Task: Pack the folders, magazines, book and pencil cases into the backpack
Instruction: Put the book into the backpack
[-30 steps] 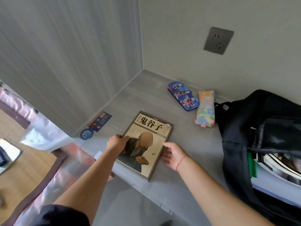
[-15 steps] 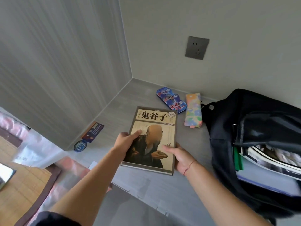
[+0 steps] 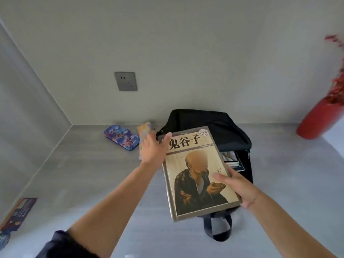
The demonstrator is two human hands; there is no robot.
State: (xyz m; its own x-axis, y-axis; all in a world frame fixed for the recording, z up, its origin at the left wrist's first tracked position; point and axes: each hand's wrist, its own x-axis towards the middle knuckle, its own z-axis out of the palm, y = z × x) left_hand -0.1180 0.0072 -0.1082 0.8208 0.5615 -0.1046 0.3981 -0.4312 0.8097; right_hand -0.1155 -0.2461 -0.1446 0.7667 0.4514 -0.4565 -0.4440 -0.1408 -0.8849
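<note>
Right hand: the right hand (image 3: 240,185) grasps the book (image 3: 197,174) at its lower right edge, thumb flat on the cover, the other fingers hidden beneath.
Left hand: the left hand (image 3: 152,148) is released, fingers stretched out, its thumb lying against the book's top left corner.
Book: held off the tabletop (image 3: 83,174), cover up, tilted, right over the mouth of the backpack (image 3: 214,120).
Backpack: black, standing against the back wall, unzipped; magazines (image 3: 230,159) show inside, just past the book's right edge.
Pencil cases: the blue pencil case (image 3: 121,139) lies on the tabletop left of the backpack; the pastel pencil case (image 3: 145,129) sits beside it, partly hidden behind the left hand.
Around: a wall socket (image 3: 126,81) above them, a red vase (image 3: 320,120) far right, a printed card (image 3: 18,213) near the left wall.
</note>
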